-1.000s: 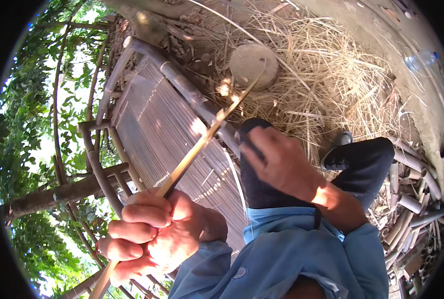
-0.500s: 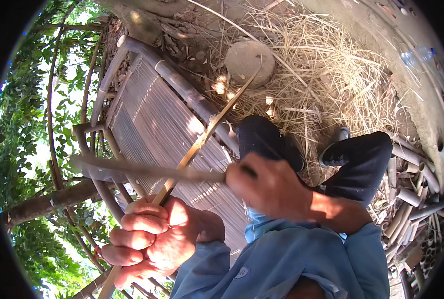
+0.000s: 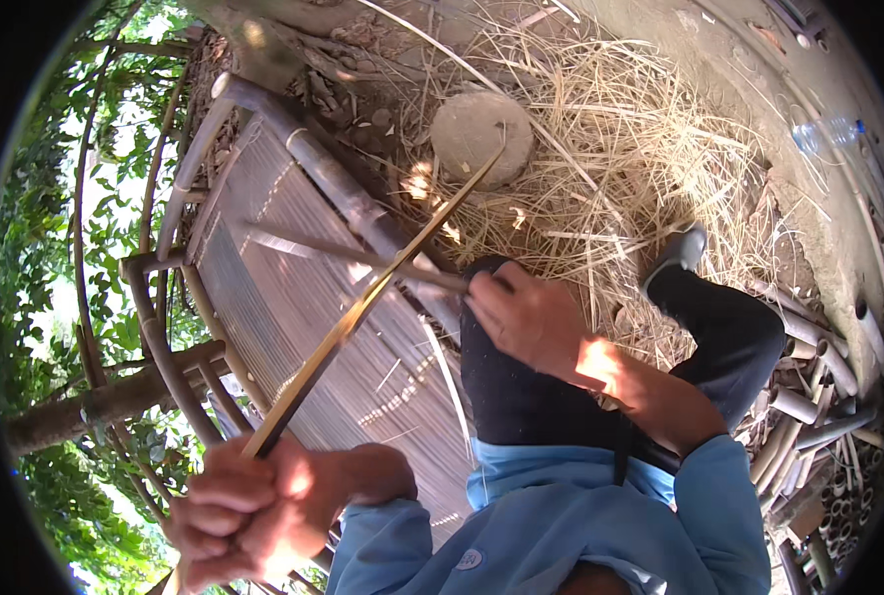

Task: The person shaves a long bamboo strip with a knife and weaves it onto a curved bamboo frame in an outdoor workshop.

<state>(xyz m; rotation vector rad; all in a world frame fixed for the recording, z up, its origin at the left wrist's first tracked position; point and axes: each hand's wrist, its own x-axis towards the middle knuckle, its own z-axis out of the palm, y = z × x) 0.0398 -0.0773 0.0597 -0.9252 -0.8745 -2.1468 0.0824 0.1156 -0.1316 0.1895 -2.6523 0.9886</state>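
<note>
My left hand (image 3: 253,506), at the lower left, is closed around a long bamboo strip (image 3: 308,382). The strip slants up to the right and tapers to a thin tip over a round stump. Its face is yellow, with a darker edge. In the middle, my right hand (image 3: 531,312) grips a long-bladed knife (image 3: 313,246) above my thigh, fingers wrapped round the handle. Motion blurs the blade, which points left and crosses the strip in its upper half. Whether the edge touches the strip, I cannot tell.
A bamboo slat bench (image 3: 283,268) with a pole frame lies under the strip. A pale shaving (image 3: 449,387) rests near my thigh. Beyond are the round stump (image 3: 481,139) and heaped shavings (image 3: 620,149). Cut bamboo pieces (image 3: 809,397) and a plastic bottle (image 3: 826,135) lie to the right.
My right hand and the knife have moved up and away, from close to my left hand toward the strip's far half. My left hand has shifted down and left with the strip.
</note>
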